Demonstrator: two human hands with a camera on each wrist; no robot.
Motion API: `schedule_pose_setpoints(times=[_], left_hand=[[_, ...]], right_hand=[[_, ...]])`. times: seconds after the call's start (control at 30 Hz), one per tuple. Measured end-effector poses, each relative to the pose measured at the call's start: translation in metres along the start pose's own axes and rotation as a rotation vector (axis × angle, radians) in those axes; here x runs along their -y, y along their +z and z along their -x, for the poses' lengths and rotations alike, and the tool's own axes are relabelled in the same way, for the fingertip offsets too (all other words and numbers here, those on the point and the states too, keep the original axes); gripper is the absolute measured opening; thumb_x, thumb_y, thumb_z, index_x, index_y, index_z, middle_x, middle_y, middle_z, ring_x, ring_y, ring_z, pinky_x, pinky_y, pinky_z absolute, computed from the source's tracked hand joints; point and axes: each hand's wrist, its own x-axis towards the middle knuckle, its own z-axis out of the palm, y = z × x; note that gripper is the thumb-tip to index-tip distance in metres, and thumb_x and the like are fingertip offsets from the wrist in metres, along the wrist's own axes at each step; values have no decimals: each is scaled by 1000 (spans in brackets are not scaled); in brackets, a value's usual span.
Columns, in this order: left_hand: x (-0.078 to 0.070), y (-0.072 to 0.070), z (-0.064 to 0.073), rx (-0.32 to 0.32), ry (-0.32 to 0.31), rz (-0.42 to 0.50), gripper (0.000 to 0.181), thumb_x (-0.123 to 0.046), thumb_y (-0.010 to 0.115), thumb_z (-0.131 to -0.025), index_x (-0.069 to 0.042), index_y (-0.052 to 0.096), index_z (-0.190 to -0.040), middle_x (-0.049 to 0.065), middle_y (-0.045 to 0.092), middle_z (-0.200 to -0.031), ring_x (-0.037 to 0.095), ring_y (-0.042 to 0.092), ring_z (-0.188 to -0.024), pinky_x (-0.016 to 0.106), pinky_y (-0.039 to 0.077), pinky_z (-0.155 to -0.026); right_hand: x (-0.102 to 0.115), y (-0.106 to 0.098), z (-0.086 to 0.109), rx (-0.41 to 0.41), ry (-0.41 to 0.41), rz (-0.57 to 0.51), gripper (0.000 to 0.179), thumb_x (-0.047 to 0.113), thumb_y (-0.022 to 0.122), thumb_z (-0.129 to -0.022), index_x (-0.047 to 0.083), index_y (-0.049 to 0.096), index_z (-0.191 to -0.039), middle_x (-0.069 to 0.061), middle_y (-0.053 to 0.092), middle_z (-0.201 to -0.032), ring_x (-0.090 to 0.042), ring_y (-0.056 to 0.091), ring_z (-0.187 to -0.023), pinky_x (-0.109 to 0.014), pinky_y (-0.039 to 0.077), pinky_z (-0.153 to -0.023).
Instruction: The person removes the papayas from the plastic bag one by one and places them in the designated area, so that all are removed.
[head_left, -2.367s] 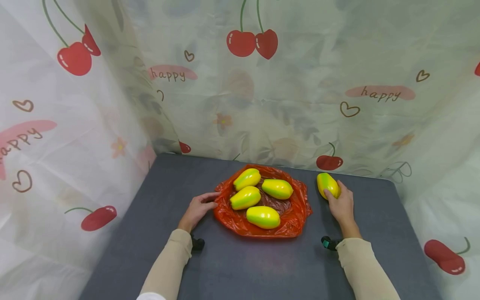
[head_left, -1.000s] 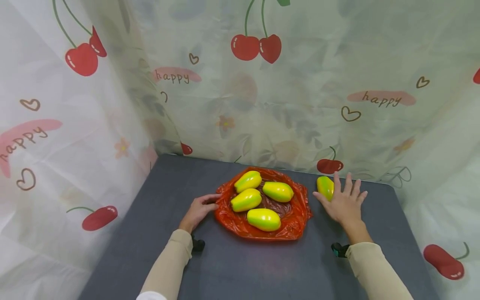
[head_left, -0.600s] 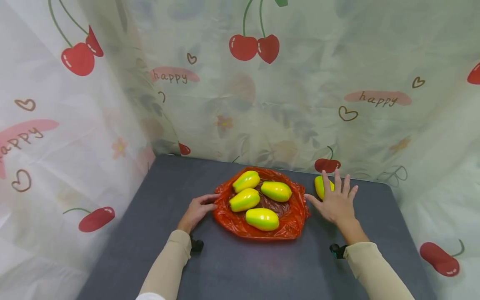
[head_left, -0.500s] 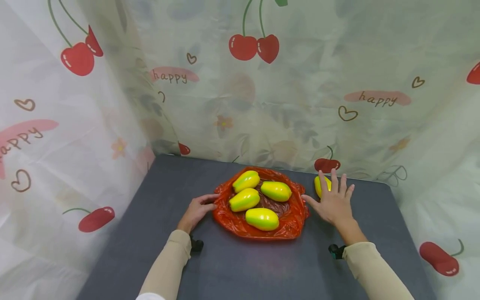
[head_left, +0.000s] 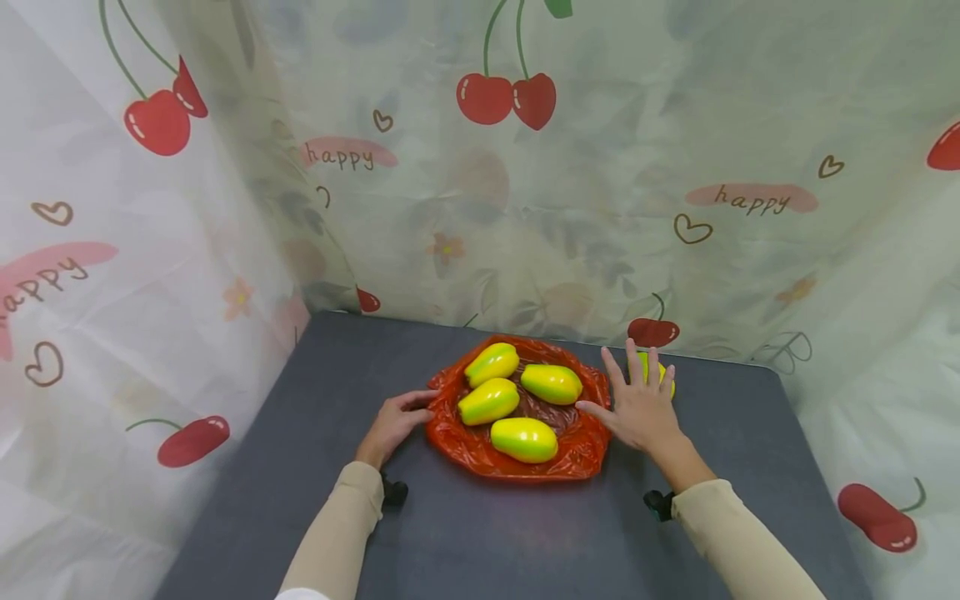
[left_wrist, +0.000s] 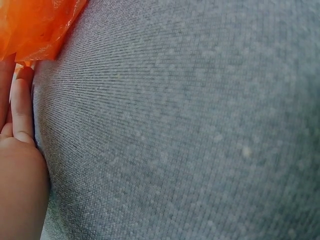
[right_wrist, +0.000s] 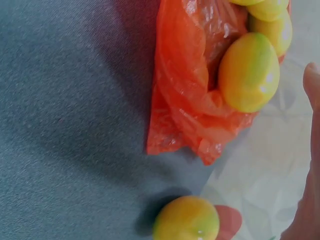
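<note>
A crumpled red plastic bag [head_left: 555, 467] lies spread on the table, mouth up, with several yellow-green papayas [head_left: 551, 384] in it. At the bag's left rim, my left hand [head_left: 392, 423] touches the film with nearly straight fingers. My right hand [head_left: 643, 417] hovers palm down, fingers spread, its thumb reaching over the bag's right rim. One more papaya [right_wrist: 186, 220] lies on the table right of the bag; the right fingers partly cover it in the head view. Nothing is in the right hand.
The dark grey table [head_left: 510, 550] ends at a back edge close behind the bag and the loose papaya. A cherry-printed curtain [head_left: 585, 208] hangs behind and at both sides. Each wrist carries a small black camera mount [head_left: 658, 504].
My right hand has let go of the loose papaya, spread its fingers and shifted left toward the bag's right rim. The left hand and the bag stay in place.
</note>
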Motion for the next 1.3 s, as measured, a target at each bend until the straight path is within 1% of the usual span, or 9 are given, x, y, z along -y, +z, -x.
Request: schedule_pose_setpoints(times=[0.17, 0.27, 0.43, 0.63, 0.77, 0.93, 1.03, 1.17, 1.3], left_hand=[[0, 0, 0, -2, 2, 4, 39, -18, 73, -91, -28, 72, -129, 2, 66, -140, 26, 52, -139, 52, 37, -121], [-1, 1, 0, 1, 6, 4, 39, -18, 73, -91, -28, 72, -129, 2, 66, -139, 25, 52, -139, 52, 37, -121], [-2, 1, 0, 3, 11, 8, 39, -18, 73, -90, -28, 72, -128, 1, 67, -139, 25, 53, -139, 51, 38, -121], [-2, 1, 0, 1, 11, 1, 40, -17, 73, -91, -28, 72, -129, 2, 67, -139, 25, 53, -138, 52, 38, -120], [-2, 1, 0, -1, 11, -6, 40, -17, 73, -91, -28, 72, -129, 2, 66, -139, 26, 52, -139, 52, 37, -121], [-3, 1, 0, -5, 2, -15, 39, -18, 73, -91, -29, 72, -129, 2, 65, -141, 26, 50, -141, 53, 35, -122], [-2, 1, 0, -10, -6, -17, 40, -18, 73, -90, -29, 72, -129, 2, 64, -142, 27, 50, -142, 53, 34, -122], [-1, 1, -1, -14, -14, -19, 40, -19, 73, -90, -29, 72, -129, 2, 64, -142, 27, 50, -142, 54, 34, -122], [-1, 0, -2, -11, -13, -26, 40, -20, 73, -90, -29, 72, -129, 2, 64, -143, 27, 49, -142, 55, 34, -122]], right_hand=[[7, 2, -4, 15, -37, -18, 103, 76, 55, -87, 22, 15, -165, -22, 3, -171, -55, -2, -155, -81, 4, -116], [10, 4, -7, 28, -67, -8, 103, 76, 55, -87, 22, 15, -165, -21, 4, -171, -54, 0, -155, -81, 7, -117], [15, 7, -11, 27, -112, 11, 103, 74, 59, -86, 22, 19, -165, -21, 9, -171, -55, 8, -154, -79, 12, -118], [21, 9, -17, 48, -157, 25, 102, 72, 61, -86, 22, 19, -165, -21, 13, -171, -54, 14, -154, -76, 15, -119], [26, 9, -21, 68, -191, -15, 102, 69, 64, -86, 22, 20, -164, -23, 16, -169, -53, 18, -153, -74, 21, -119], [34, 11, -27, 108, -217, -84, 99, 62, 71, -86, 22, 24, -163, -22, 21, -167, -51, 25, -150, -70, 35, -114], [36, 14, -31, 136, -222, -107, 97, 59, 73, -86, 23, 26, -163, -20, 24, -166, -48, 30, -147, -68, 41, -111], [38, 18, -37, 154, -233, -134, 94, 54, 76, -85, 22, 31, -161, -19, 27, -164, -45, 35, -143, -64, 44, -110], [41, 20, -41, 179, -242, -176, 92, 46, 80, -84, 22, 34, -160, -19, 28, -163, -45, 35, -141, -65, 44, -109]])
